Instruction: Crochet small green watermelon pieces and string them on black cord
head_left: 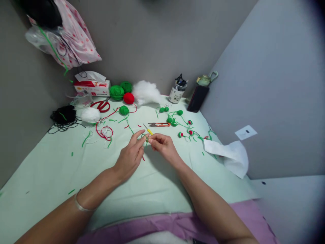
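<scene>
Both my hands meet over the middle of the pale green table (50,169). My left hand (132,154) pinches a strand of green yarn (145,137) that loops between the fingertips. My right hand (164,145) is closed on a yellow-handled crochet hook (148,129), whose metal tip points up and to the left. The green strand runs back toward a small green yarn ball (124,110). Just beyond my fingers lie orange thread snips (159,124).
Green and red yarn balls (117,92), white stuffing (146,92), a tissue box (92,87), red scissors (103,106), black yarn (63,114) and a white ball (90,115) sit at the back. Small crocheted pieces (175,120) lie to the right, near a jar (177,92) and a white cloth (232,154).
</scene>
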Demonstrator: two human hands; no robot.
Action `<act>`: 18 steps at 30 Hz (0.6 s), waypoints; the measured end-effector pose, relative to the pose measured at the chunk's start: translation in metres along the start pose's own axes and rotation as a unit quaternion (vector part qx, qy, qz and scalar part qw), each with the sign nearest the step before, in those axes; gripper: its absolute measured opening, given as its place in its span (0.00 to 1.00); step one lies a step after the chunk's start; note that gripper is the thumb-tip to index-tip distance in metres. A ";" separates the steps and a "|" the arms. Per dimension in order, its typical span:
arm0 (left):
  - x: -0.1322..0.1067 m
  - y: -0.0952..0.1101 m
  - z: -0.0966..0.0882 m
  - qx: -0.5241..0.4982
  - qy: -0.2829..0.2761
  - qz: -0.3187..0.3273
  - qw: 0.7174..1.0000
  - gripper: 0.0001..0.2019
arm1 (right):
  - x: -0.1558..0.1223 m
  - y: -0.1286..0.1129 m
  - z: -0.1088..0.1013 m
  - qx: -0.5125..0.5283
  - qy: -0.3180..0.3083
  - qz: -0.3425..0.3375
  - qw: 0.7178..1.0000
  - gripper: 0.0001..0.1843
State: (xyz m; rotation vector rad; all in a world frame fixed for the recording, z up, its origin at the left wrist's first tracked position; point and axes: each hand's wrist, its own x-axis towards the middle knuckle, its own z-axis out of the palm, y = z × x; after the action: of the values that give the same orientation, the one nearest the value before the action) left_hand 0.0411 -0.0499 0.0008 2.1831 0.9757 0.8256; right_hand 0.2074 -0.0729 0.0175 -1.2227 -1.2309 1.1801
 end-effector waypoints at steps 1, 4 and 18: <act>0.000 0.000 0.000 0.001 0.000 0.001 1.000 0.25 | 0.000 0.001 0.000 0.002 -0.003 0.001 1.000 0.14; 0.000 0.001 0.000 0.001 -0.004 -0.003 1.000 0.24 | 0.000 0.002 0.000 0.004 0.005 0.002 1.000 0.13; 0.008 -0.004 -0.011 -0.142 0.063 -0.052 0.986 0.14 | -0.003 0.005 0.002 -0.074 0.079 -0.048 0.993 0.11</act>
State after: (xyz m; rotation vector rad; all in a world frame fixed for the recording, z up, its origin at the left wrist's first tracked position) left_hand 0.0358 -0.0388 0.0068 1.8406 0.9597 0.9963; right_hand 0.2057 -0.0754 0.0128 -1.3251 -1.2592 0.9172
